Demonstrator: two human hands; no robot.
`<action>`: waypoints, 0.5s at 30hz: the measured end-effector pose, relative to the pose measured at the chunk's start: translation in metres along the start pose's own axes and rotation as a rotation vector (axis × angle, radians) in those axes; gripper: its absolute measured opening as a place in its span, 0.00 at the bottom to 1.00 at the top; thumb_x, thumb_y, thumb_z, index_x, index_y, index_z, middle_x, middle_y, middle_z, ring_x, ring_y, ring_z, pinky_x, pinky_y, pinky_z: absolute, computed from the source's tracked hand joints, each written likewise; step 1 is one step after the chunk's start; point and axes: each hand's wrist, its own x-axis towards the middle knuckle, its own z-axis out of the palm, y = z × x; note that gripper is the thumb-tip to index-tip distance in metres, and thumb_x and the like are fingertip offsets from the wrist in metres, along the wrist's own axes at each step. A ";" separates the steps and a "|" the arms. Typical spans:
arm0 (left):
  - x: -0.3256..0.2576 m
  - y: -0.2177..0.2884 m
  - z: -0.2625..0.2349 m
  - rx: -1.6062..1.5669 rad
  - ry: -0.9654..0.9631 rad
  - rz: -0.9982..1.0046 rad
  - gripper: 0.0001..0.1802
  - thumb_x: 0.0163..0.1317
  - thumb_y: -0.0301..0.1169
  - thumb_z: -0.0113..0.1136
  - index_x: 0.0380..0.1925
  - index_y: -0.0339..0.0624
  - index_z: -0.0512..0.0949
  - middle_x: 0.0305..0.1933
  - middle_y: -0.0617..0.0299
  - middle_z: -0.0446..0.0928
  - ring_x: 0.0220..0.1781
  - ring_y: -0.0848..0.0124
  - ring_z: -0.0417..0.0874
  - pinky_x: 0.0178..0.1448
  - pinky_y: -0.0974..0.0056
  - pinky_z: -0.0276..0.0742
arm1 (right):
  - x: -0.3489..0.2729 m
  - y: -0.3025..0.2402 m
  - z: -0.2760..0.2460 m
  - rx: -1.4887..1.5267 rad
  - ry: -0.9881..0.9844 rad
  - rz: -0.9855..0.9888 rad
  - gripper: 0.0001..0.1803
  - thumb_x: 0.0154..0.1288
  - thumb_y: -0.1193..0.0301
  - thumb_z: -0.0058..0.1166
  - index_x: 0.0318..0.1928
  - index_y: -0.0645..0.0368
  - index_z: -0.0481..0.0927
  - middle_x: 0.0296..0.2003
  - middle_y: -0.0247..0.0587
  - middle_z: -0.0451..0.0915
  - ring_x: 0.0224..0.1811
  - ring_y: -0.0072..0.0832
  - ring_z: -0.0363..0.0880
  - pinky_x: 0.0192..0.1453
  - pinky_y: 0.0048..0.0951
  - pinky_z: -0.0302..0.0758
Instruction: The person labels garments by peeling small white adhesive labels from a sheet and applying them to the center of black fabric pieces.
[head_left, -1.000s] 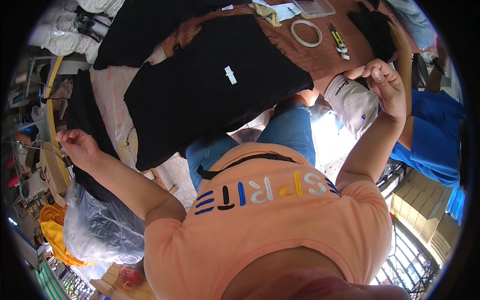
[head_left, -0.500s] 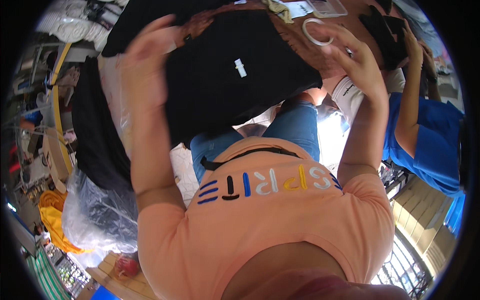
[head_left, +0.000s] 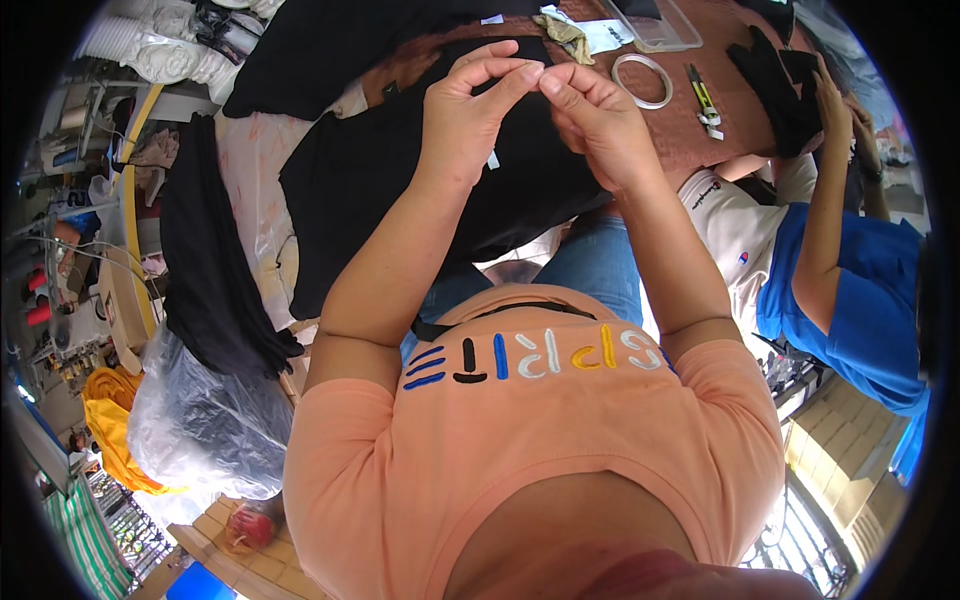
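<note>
Above the black garment (head_left: 370,170) spread over the table edge and my lap, my two hands meet fingertip to fingertip. My left hand (head_left: 480,95) pinches with thumb and index finger, its other fingers curled behind. In a matching pinch, my right hand (head_left: 598,115) touches it from the other side. Whatever is between the fingertips is too small to make out. Part of a small white label (head_left: 493,160) on the garment peeks out between my wrists. Just right of my right hand lies a white tape roll (head_left: 642,82).
A yellow-green cutter (head_left: 702,98) lies beyond the roll on the brown-covered table (head_left: 680,135). A clear plastic box (head_left: 668,40) and a tan cloth (head_left: 566,36) are at the far side. To the right, a person in a blue shirt (head_left: 860,270) handles black fabric (head_left: 765,85).
My hands have come together from wide apart, their fingertips now meeting. The tape roll, earlier behind my right fingers, and the cutter are now in plain sight. The garment's left edge has shifted.
</note>
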 end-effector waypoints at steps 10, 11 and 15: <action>0.100 -0.048 0.032 0.339 -0.146 0.183 0.14 0.63 0.37 0.73 0.44 0.43 0.89 0.46 0.62 0.87 0.49 0.70 0.86 0.54 0.64 0.79 | 0.004 0.016 -0.074 -0.377 -0.145 -0.037 0.06 0.75 0.71 0.61 0.40 0.61 0.84 0.32 0.25 0.82 0.35 0.12 0.76 0.41 0.19 0.73; 0.119 -0.054 0.039 0.457 -0.160 0.295 0.13 0.62 0.37 0.74 0.43 0.43 0.89 0.46 0.61 0.87 0.48 0.68 0.87 0.53 0.64 0.80 | 0.003 0.024 -0.077 -0.391 -0.159 -0.049 0.06 0.74 0.72 0.62 0.40 0.61 0.84 0.31 0.25 0.82 0.34 0.11 0.75 0.40 0.19 0.72; 0.185 -0.083 0.081 0.752 -0.191 0.484 0.13 0.58 0.37 0.74 0.41 0.45 0.90 0.46 0.56 0.86 0.47 0.57 0.87 0.52 0.56 0.81 | -0.002 0.048 -0.083 -0.420 -0.098 -0.035 0.06 0.73 0.71 0.63 0.39 0.61 0.84 0.29 0.23 0.80 0.32 0.12 0.72 0.37 0.21 0.71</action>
